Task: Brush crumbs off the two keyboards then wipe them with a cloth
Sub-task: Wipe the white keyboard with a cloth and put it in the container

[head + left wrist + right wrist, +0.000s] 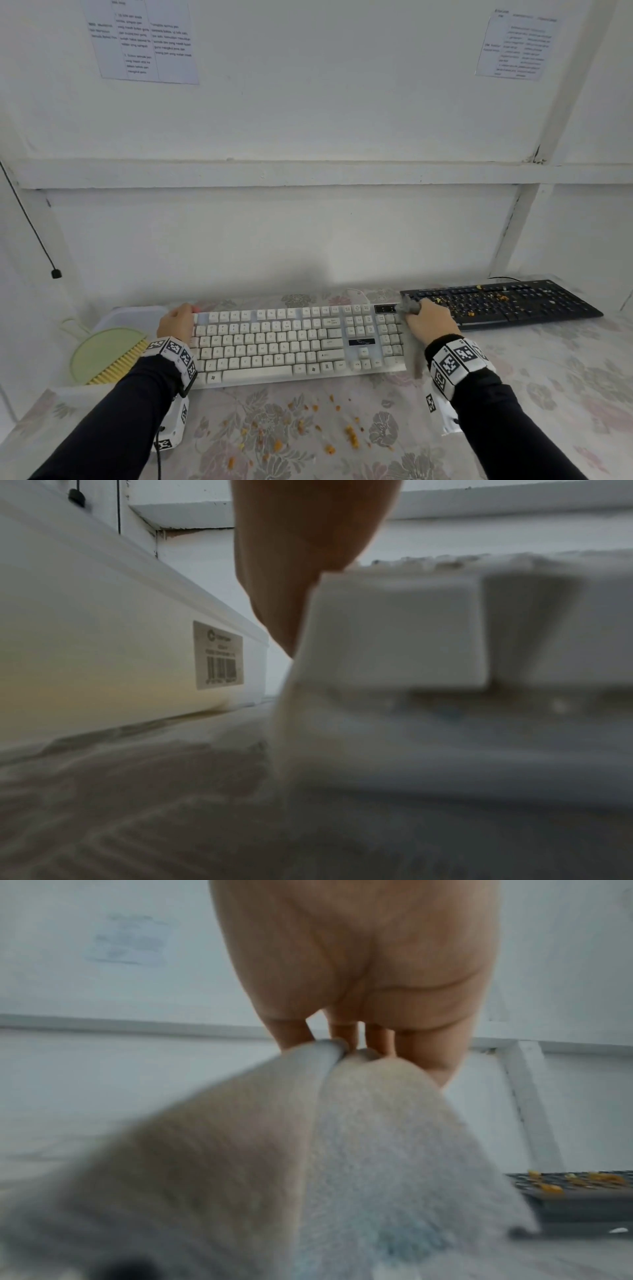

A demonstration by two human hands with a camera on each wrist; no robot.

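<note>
two hands (176, 322) (430, 320) on white keyboard (294, 346), right gripping cloth (409, 306).

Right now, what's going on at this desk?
A person is cleaning keyboards. The left hand holds the white keyboard at its left end, while the right hand grips a grey cloth at its right end. Crumbs lie on the tablecloth in front. The black keyboard has crumbs on it. The brush lies unused.

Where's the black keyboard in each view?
Head: black keyboard far right on the table, crumbs on its keys, just beyond the right hand.
Left wrist: not in it.
Right wrist: lower right edge, crumbs visible.
Shared landmark: grey cloth held by the right hand.
</note>
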